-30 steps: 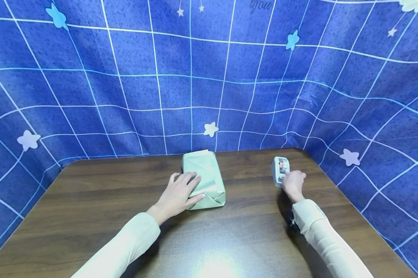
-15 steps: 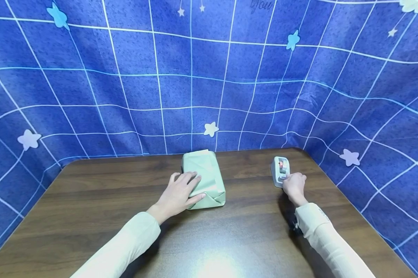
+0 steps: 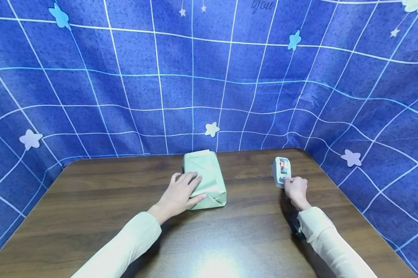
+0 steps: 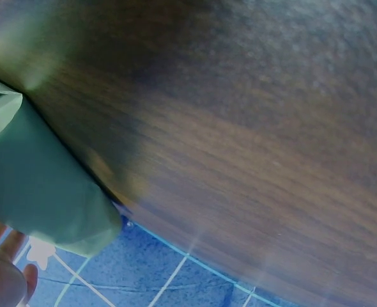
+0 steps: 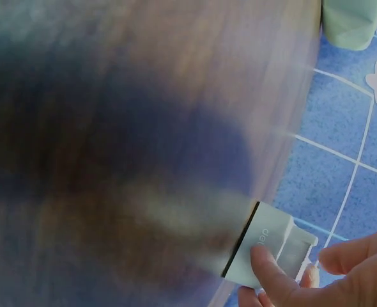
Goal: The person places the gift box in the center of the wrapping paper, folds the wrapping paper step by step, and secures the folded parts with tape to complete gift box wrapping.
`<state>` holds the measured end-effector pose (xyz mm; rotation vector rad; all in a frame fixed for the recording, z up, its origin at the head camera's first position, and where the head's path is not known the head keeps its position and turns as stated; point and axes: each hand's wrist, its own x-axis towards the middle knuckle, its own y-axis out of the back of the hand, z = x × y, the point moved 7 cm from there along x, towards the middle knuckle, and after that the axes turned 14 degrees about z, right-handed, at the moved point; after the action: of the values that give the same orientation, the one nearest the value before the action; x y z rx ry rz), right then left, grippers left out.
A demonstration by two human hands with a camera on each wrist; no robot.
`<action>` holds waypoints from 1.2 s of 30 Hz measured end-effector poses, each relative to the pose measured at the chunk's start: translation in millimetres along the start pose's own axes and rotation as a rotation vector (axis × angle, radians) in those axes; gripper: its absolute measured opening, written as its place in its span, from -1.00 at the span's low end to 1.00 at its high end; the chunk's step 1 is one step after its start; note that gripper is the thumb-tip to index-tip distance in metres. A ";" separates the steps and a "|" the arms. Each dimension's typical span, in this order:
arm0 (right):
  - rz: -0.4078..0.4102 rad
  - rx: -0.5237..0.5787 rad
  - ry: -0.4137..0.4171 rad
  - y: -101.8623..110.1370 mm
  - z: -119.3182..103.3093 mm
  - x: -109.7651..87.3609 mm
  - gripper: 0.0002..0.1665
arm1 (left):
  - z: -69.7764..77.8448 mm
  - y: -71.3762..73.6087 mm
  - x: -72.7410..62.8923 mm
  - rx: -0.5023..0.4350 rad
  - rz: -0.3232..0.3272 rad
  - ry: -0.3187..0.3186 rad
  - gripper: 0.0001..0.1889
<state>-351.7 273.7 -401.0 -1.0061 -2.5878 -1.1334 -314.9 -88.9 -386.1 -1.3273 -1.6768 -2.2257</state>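
- Pale green paper wraps the package [image 3: 209,173], which lies on the table towards its far edge, a folded flap at its near end; it has not shifted since the earlier frames.
- The left hand [image 3: 177,193] rests on the package's left side and top, fingers spread and relaxed, posed as it was a second ago.
- Well to the package's right sits the pale tape dispenser [image 3: 281,172] with a reddish core, in the same spot as before.
- The right hand [image 3: 297,190] is at the dispenser's near end, fingers bent close together; whether they pinch tape cannot be told. It has drawn slightly nearer the person, uncovering more of the dispenser's front.
- White sleeves [image 3: 132,239] cover both arms.
- The brown wood-grain table [image 3: 108,189] carries everything.
- Behind it hangs a blue cloth [image 3: 174,92] with grid lines and stars.
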 end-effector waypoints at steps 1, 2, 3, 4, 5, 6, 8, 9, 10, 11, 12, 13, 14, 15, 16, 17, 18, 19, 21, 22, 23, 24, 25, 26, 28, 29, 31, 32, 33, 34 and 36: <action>0.000 -0.009 0.001 0.7 0.4 0.5 -0.58 | 0.1 -0.1 0.0 0.001 0.000 -0.001 -0.37; 0.001 -0.022 0.007 1.4 0.7 1.2 -0.60 | 0.4 -0.1 0.1 0.000 0.002 -0.004 -0.38; 0.004 -0.036 0.013 2.3 1.1 2.0 -0.62 | 0.5 -0.3 0.2 -0.004 0.004 -0.005 -0.38; 0.006 -0.049 0.017 2.7 1.9 2.9 -0.64 | 0.7 -0.3 0.3 -0.008 0.003 -0.004 -0.38; 0.006 -0.058 0.019 3.1 2.6 3.5 -0.66 | 0.8 -0.6 0.5 -0.011 0.002 -0.005 -0.38; 0.001 -0.064 0.019 3.2 3.4 4.0 -0.67 | 0.9 -0.9 0.5 -0.011 0.002 -0.006 -0.38; -0.004 -0.069 0.017 3.2 5.0 4.8 -0.68 | 0.7 -1.8 0.8 -0.013 -0.007 -0.001 -0.38; -0.007 -0.069 0.009 3.2 6.0 4.9 -0.68 | 0.5 -2.3 0.8 -0.014 -0.013 0.003 -0.37; -0.007 -0.069 0.002 3.1 7.0 5.2 -0.68 | 0.3 -2.6 0.8 -0.012 -0.020 0.006 -0.37; -0.008 -0.066 -0.006 3.0 8.0 5.3 -0.68 | 0.1 -3.0 0.8 -0.012 -0.025 0.010 -0.37; -0.010 -0.065 -0.014 2.8 8.8 5.3 -0.68 | 0.0 -3.0 0.8 -0.011 -0.028 0.010 -0.36; -0.011 -0.062 -0.025 2.7 9.5 5.3 -0.68 | -0.2 -3.1 0.8 -0.011 -0.034 0.014 -0.36; -0.013 -0.061 -0.036 2.4 10.3 5.4 -0.68 | -0.3 -3.1 0.8 -0.010 -0.037 0.016 -0.36; -0.015 -0.060 -0.046 2.3 10.9 5.4 -0.68 | -0.3 -3.2 0.9 -0.010 -0.039 0.016 -0.36; -0.016 -0.059 -0.054 2.2 11.3 5.5 -0.67 | -0.3 -3.1 0.9 -0.008 -0.042 0.016 -0.36; -0.015 -0.060 -0.060 2.3 11.3 5.5 -0.66 | -0.3 -3.1 0.9 -0.007 -0.043 0.016 -0.36; -0.014 -0.061 -0.063 2.4 11.0 5.7 -0.66 | -0.3 -3.0 0.9 -0.006 -0.043 0.016 -0.35; -0.012 -0.063 -0.064 2.4 10.8 5.9 -0.65 | -0.4 -3.2 0.9 -0.005 -0.045 0.018 -0.35; -0.006 -0.066 -0.059 2.8 9.7 6.4 -0.64 | -0.5 -3.1 0.6 -0.003 -0.042 0.016 -0.35; -0.004 -0.067 -0.053 3.0 8.8 6.5 -0.65 | -0.7 -3.0 0.4 -0.002 -0.039 0.015 -0.35; -0.003 -0.068 -0.048 3.2 7.9 6.6 -0.66 | -0.9 -2.9 0.1 -0.001 -0.037 0.015 -0.35; -0.004 -0.067 -0.044 3.2 7.3 6.6 -0.66 | -1.1 -2.9 0.0 0.000 -0.034 0.014 -0.36; -0.007 -0.068 -0.043 3.2 6.9 6.6 -0.67 | -1.3 -2.9 -0.3 0.001 -0.031 0.013 -0.36; -0.009 -0.066 -0.044 3.3 6.4 6.5 -0.68 | -1.5 -2.8 -0.6 0.002 -0.031 0.013 -0.36; -0.013 -0.062 -0.046 3.3 5.7 6.2 -0.70 | -1.9 -3.0 -1.0 0.003 -0.032 0.012 -0.36; -0.014 -0.058 -0.052 3.3 5.7 6.2 -0.70 | -2.1 -3.2 -1.2 0.003 -0.033 0.013 -0.36; -0.019 -0.054 -0.064 3.0 6.1 6.1 -0.71 | -2.2 -3.3 -1.1 0.002 -0.037 0.014 -0.35; -0.020 -0.054 -0.069 2.9 6.3 6.3 -0.72 | -2.2 -3.2 -1.0 0.000 -0.040 0.015 -0.35; -0.020 -0.055 -0.072 2.7 6.5 6.5 -0.72 | -2.3 -3.0 -0.8 -0.001 -0.042 0.016 -0.35; -0.022 -0.059 -0.077 2.5 7.0 6.8 -0.73 | -2.4 -2.8 -0.6 -0.003 -0.042 0.017 -0.35; -0.028 -0.070 -0.087 1.8 8.5 7.7 -0.74 | -2.2 -2.1 -0.2 -0.006 -0.045 0.019 -0.35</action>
<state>-355.3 284.6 -403.0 -1.0598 -2.6538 -1.2212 -317.2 -89.9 -387.9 -1.2782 -1.7112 -2.2618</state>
